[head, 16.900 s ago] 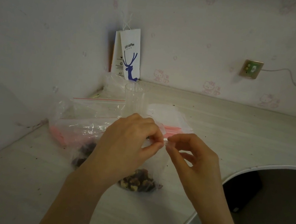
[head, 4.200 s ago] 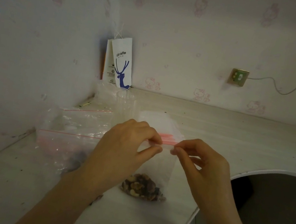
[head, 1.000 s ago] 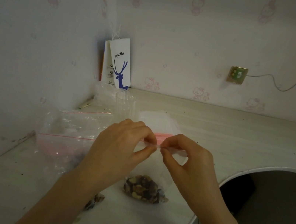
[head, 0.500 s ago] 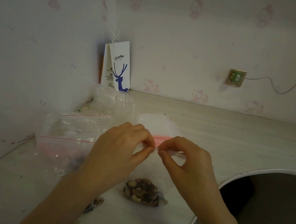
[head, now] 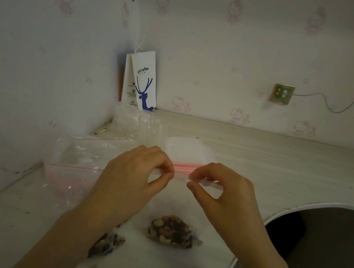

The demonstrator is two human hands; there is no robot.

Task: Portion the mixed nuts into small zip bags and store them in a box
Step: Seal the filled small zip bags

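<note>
A small clear zip bag (head: 177, 205) hangs upright over the desk, with a clump of mixed nuts (head: 173, 230) at its bottom. My left hand (head: 131, 182) pinches its top strip on the left. My right hand (head: 224, 197) pinches the same strip on the right, a short gap between the fingertips. A second small bag of nuts (head: 106, 244) lies on the desk under my left forearm. A stack of empty zip bags with pink seals (head: 187, 156) lies just behind my hands. No box is in view.
A large crumpled clear bag with a red seal line (head: 78, 164) lies to the left by the wall. A clear plastic cup (head: 149, 129) stands behind it. A white coffee paper bag (head: 143, 79) leans in the corner. The desk edge (head: 274, 216) curves away at right.
My two hands have drawn slightly apart along the bag's top strip in the last second. The bag of nuts hangs in the same place.
</note>
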